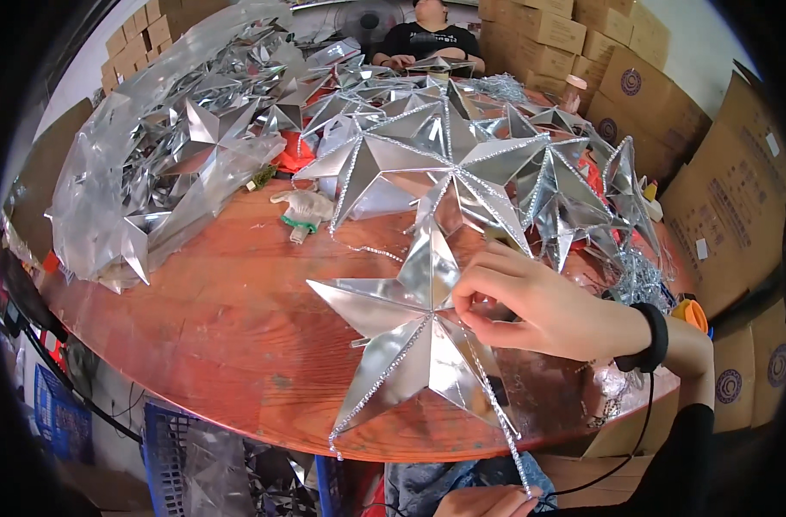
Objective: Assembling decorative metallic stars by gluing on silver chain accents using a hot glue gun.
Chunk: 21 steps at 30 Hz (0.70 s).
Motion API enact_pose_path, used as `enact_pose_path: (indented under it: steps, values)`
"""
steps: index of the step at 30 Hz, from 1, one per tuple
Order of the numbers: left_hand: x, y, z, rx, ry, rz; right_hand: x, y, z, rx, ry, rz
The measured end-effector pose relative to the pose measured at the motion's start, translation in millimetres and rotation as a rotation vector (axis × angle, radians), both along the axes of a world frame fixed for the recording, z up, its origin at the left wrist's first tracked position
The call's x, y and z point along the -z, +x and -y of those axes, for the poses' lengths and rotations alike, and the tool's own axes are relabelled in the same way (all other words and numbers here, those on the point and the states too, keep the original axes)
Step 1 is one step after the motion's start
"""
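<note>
1. Silver star (414,345) lies on the worktop (238,345), just left of and below the right hand (531,306).
2. Right grip: fingers curled beside the star's centre; I cannot tell whether they clamp anything.
3. Left hand (486,502): grip pinched on a glittering chain (503,422), well below the right grip.
4. Beyond the right grip, more silver stars (410,155) overlap; a white glove (307,207) lies farther left.

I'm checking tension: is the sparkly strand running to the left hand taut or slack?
Taut, apparently: the sparkly strand runs nearly straight from the nearest star to the left hand.
</note>
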<state>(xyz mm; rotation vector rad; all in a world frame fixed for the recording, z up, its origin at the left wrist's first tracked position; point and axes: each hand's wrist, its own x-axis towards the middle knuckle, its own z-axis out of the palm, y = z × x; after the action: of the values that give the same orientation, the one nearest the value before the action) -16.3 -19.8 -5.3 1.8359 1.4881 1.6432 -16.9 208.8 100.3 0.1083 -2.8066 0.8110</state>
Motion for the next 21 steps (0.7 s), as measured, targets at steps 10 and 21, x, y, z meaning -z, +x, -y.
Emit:
enact_pose_path:
  steps: [10, 21]
  values:
    - [2, 1, -7, 0.035, 0.065, -0.004, 11, -14, 1, -0.024, 0.084, -0.037]
    - [5, 4, -14, 0.027, 0.119, 0.014, 6, -17, 1, -0.052, 0.154, -0.026]
